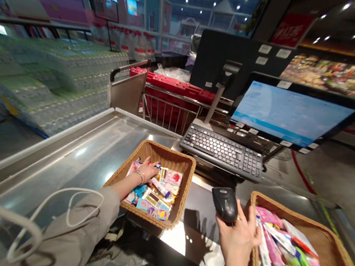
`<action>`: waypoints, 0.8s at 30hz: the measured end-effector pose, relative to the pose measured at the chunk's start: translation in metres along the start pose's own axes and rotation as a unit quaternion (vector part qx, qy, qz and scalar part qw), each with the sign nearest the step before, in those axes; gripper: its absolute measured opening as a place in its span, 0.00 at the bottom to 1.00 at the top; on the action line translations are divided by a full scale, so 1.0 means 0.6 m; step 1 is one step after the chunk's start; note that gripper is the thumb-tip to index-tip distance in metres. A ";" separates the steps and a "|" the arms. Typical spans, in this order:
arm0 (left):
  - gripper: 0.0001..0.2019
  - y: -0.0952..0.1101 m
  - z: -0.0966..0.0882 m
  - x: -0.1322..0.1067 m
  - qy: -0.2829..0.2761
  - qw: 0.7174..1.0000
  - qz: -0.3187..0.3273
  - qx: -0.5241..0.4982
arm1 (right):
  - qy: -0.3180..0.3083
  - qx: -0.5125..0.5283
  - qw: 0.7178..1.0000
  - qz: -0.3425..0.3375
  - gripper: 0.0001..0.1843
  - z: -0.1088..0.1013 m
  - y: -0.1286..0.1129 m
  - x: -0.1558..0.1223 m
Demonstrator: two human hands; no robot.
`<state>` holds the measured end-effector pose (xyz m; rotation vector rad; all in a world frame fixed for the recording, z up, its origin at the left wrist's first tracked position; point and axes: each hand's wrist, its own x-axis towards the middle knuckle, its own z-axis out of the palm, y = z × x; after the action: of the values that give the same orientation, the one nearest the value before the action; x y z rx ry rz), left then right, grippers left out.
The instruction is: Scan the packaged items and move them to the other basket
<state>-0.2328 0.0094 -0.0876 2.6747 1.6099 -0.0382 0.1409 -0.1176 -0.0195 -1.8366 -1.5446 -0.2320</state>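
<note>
My right hand (237, 233) is wrapped round a black barcode scanner (225, 203), held above the metal counter between two wicker baskets. My left hand (147, 172), a bracelet at its wrist, reaches into the left wicker basket (185, 194). Its fingers are spread over a heap of small packets and boxes (155, 198), touching the top ones. A pink-and-white pack (173, 177) lies just right of those fingers. Near my right hand stands the other wicker basket (342, 249), filled on its left side with long, colourful packages (295, 264).
Behind the baskets sit a black keyboard (224, 150) and a lit monitor (290, 114). A pale cable (27, 225) loops across my left sleeve. The steel counter (94, 136) has a raised edge. Beyond it are a cart with red crates (169, 99) and stacked bottle packs (53, 74).
</note>
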 end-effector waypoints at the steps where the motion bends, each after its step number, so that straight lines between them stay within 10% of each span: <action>1: 0.13 0.003 -0.008 0.001 -0.011 1.000 0.004 -0.003 | -0.001 0.001 1.000 -0.001 0.22 -0.002 0.000 0.000; 24: 0.02 0.111 -0.127 -0.006 0.199 0.973 -0.113 -0.019 | 0.009 -0.002 1.000 -0.018 0.20 -0.031 -0.011 0.007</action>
<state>-0.1745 -0.0227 -0.0114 2.5727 1.9884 0.5531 0.1416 -0.1255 -0.0010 -1.8065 -1.5676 -0.2685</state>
